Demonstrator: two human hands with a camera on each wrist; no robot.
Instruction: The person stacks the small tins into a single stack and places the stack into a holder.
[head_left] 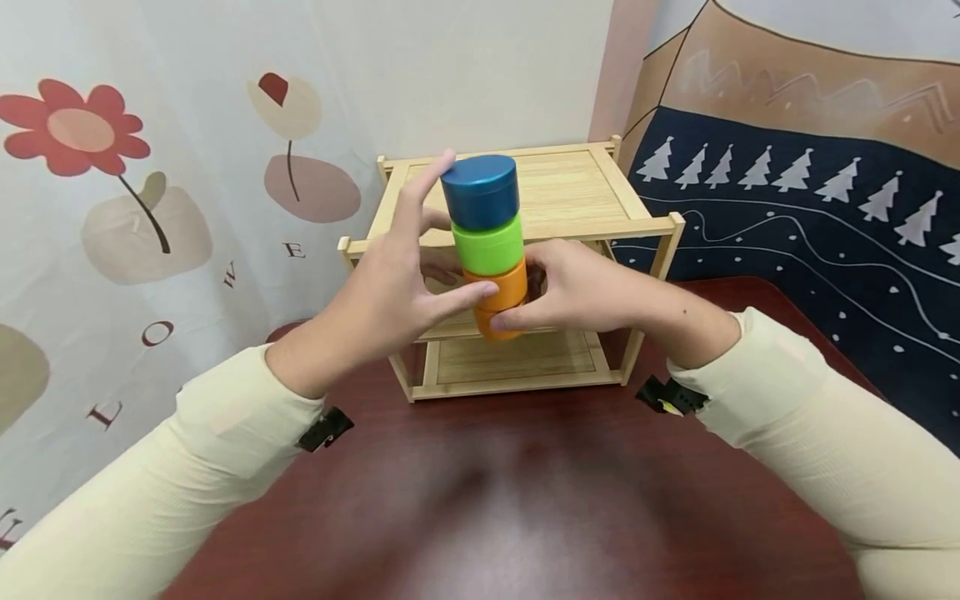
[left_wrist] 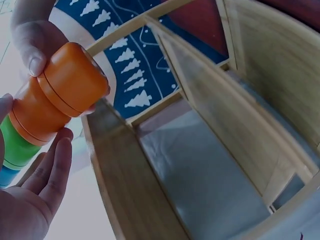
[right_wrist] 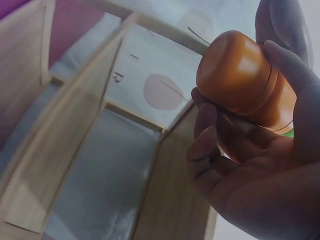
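In the head view, a column of round jars is held up in front of the wooden shelf: a dark blue jar (head_left: pixel 482 196) on top, a bright green jar (head_left: pixel 491 247) under it, orange at the bottom. My left hand (head_left: pixel 386 279) holds the column from the left, its thumb across the upper orange part and its index finger reaching up beside the blue jar. Lower down, my right hand (head_left: pixel 588 287) grips the lowest orange jar (left_wrist: pixel 77 77) between thumb and fingers. The right wrist view shows that jar's rounded orange base (right_wrist: pixel 232 70) tilted toward the camera.
A light wooden shelf (head_left: pixel 555 187) with several tiers stands right behind the hands on a dark red table (head_left: pixel 517 492). Cloth printed with flowers (head_left: pixel 75 129) hangs at the left, and dark blue cloth with white trees (head_left: pixel 795 171) at the right.
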